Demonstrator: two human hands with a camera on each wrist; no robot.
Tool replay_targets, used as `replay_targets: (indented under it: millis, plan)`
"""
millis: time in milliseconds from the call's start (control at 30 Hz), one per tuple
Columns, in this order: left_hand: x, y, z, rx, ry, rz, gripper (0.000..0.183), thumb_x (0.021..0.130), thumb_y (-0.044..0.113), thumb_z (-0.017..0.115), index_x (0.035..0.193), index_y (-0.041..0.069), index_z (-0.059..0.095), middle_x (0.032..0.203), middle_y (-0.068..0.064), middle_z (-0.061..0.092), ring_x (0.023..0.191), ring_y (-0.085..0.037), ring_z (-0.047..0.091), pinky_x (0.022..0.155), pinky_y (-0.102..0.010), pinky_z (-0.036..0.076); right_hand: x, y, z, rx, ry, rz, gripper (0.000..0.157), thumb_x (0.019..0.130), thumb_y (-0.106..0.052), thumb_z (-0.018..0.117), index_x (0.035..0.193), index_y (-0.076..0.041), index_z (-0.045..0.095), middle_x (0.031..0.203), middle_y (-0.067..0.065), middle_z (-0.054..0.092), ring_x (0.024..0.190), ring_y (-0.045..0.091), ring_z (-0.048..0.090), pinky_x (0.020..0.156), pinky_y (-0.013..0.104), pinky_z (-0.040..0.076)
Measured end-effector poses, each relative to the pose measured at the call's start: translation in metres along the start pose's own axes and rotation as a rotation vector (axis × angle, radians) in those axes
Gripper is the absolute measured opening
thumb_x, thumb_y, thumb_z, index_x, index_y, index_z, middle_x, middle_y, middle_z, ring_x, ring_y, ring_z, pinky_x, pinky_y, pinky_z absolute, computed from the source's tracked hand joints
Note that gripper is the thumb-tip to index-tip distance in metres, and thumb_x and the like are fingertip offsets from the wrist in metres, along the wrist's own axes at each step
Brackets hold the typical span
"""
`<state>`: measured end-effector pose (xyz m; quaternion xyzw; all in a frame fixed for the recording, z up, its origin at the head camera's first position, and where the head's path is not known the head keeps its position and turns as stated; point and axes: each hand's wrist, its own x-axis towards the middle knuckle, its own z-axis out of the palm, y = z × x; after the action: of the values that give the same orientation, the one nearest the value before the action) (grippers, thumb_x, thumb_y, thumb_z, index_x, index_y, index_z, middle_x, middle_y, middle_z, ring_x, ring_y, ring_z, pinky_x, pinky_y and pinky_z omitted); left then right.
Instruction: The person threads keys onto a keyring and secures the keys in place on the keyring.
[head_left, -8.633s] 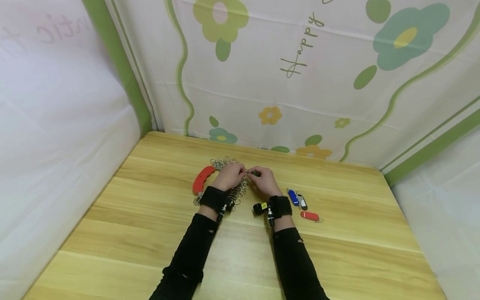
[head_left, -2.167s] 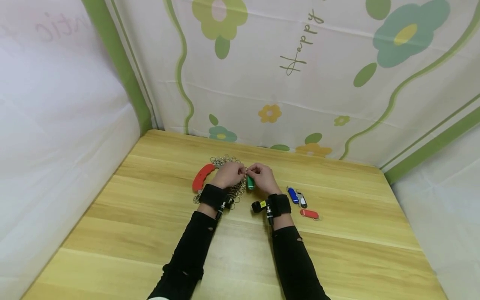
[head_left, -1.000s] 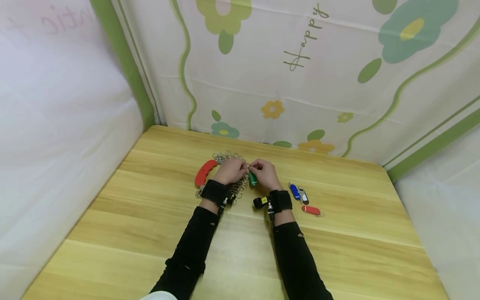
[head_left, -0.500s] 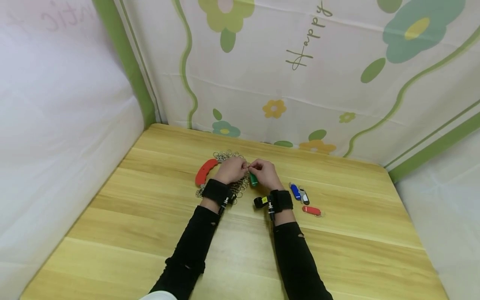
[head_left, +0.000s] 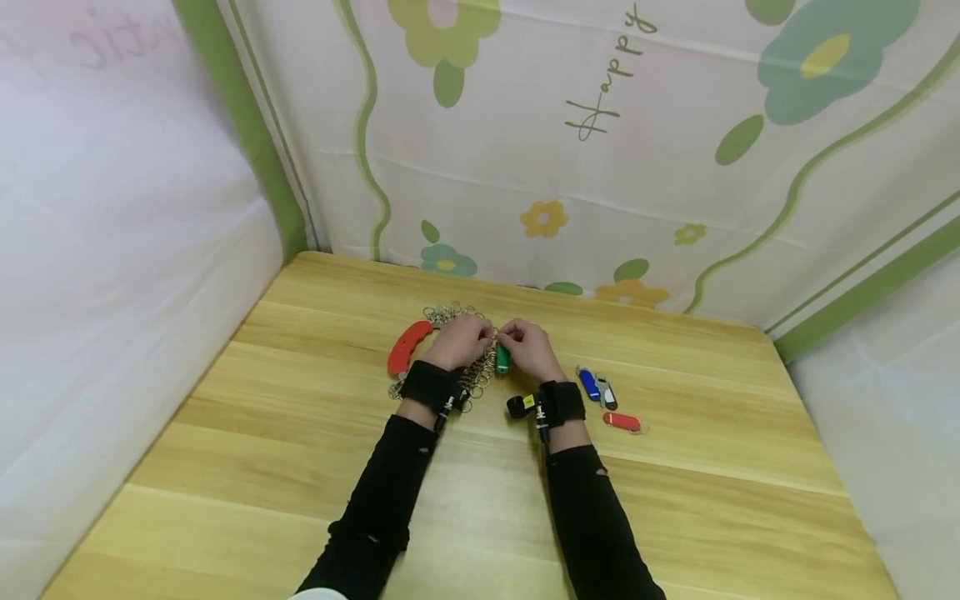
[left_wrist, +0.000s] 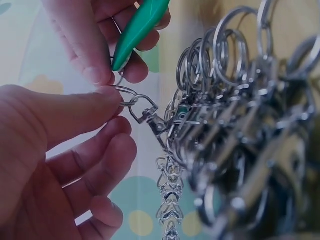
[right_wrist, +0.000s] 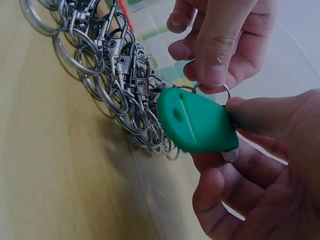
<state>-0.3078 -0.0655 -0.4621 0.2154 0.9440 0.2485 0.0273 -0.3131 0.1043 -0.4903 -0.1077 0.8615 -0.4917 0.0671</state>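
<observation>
My left hand (head_left: 461,340) pinches a split ring (left_wrist: 127,90) between thumb and fingers. That ring is joined to a small swivel clip (left_wrist: 156,124) on a big key ring with a red handle (head_left: 408,348). Facing it, my right hand (head_left: 531,348) pinches the small wire ring of a green key tag (right_wrist: 200,122) right at the split ring. The tag's body hangs below the fingertips in the head view. Fingertips partly hide where the two rings meet. Many clips with metal rings (right_wrist: 120,95) lie bunched beside the left hand.
Right of my right hand, a blue key tag (head_left: 589,384) and a black key tag (head_left: 607,396) lie together on the wooden table (head_left: 712,467). A red key tag (head_left: 622,422) lies just nearer. Printed cloth (head_left: 480,167) stands behind the table.
The green key tag, mostly covered by the right hand at first, now shows below the fingers. Since half a second ago it has swung from slanting right to hanging straight. Both hands stay together.
</observation>
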Motion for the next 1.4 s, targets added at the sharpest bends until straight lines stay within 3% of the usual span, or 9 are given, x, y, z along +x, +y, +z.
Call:
replay_targets:
  millis: [233, 467, 800, 1100, 1400]
  plan:
    - [-0.0009, 0.0035, -0.0031, 0.038, -0.007, -0.015, 0.016, 0.096, 0.016, 0.057, 0.081, 0.013, 0.06, 0.074, -0.002, 0.055, 0.063, -0.017, 0.05, 0.06, -0.028, 0.039, -0.0003, -0.0011, -0.0005, -0.034, -0.004, -0.034, 0.008, 0.095, -0.02, 0.059, 0.096, -0.014, 0.065, 0.088, 0.001, 0.065, 0.078, 0.019, 0.056, 0.069, 0.033, 0.043]
    - [-0.0006, 0.0057, -0.0052, 0.056, -0.006, -0.036, 0.018, 0.096, 0.017, 0.058, 0.078, 0.012, 0.058, 0.073, -0.003, 0.054, 0.063, -0.017, 0.05, 0.06, -0.029, 0.038, 0.0001, -0.0053, 0.0002, -0.037, -0.008, -0.056, 0.007, 0.094, -0.018, 0.061, 0.093, -0.013, 0.065, 0.088, 0.001, 0.065, 0.076, 0.019, 0.059, 0.069, 0.034, 0.046]
    - [-0.0019, 0.0032, -0.0018, -0.008, -0.017, -0.025, 0.01, 0.094, 0.014, 0.061, 0.094, 0.011, 0.07, 0.088, -0.002, 0.063, 0.076, -0.016, 0.057, 0.07, -0.032, 0.047, -0.0021, -0.0042, -0.0003, -0.028, 0.001, 0.005, 0.01, 0.095, -0.02, 0.06, 0.095, -0.012, 0.064, 0.086, 0.002, 0.065, 0.075, 0.019, 0.058, 0.067, 0.033, 0.044]
    - [-0.001, 0.0032, -0.0054, 0.009, -0.005, -0.005, 0.012, 0.095, 0.013, 0.057, 0.087, 0.011, 0.065, 0.081, -0.001, 0.058, 0.071, -0.016, 0.053, 0.067, -0.031, 0.044, -0.0009, -0.006, -0.0009, -0.045, 0.023, 0.008, 0.011, 0.096, -0.022, 0.059, 0.094, -0.012, 0.064, 0.084, 0.003, 0.066, 0.072, 0.02, 0.057, 0.063, 0.032, 0.043]
    - [-0.002, 0.0066, -0.0036, 0.06, -0.008, -0.03, 0.02, 0.097, 0.013, 0.051, 0.077, 0.012, 0.054, 0.068, -0.003, 0.047, 0.06, -0.016, 0.042, 0.058, -0.028, 0.032, -0.0029, -0.0073, 0.0003, -0.043, -0.004, -0.033, 0.007, 0.096, -0.017, 0.058, 0.093, -0.012, 0.062, 0.083, 0.004, 0.062, 0.065, 0.019, 0.051, 0.058, 0.03, 0.04]
